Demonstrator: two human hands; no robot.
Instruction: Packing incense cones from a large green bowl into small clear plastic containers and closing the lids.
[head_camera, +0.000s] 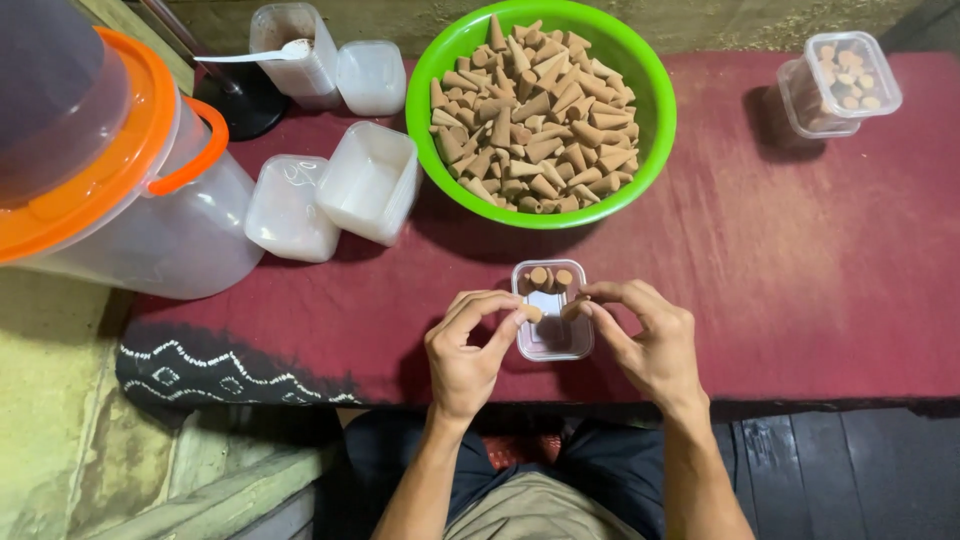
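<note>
Cones (551, 276) — tan, blunt-based — stand in small clear box (553, 345).

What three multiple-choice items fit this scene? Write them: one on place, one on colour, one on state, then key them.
1. Where is the small clear box that the hands work over?
A. inside the bowl
B. on the red cloth, nearer the person than the bowl
C. on the bucket lid

2. What colour is the bowl of cones?
A. green
B. blue
C. white

3. How full is the small clear box?
A. brimful
B. empty
C. a few cones along its far edge

Key: 1 B, it sits between left hand and right hand; 2 A, its rim is bright green; 3 C, most of its floor is bare.
</note>
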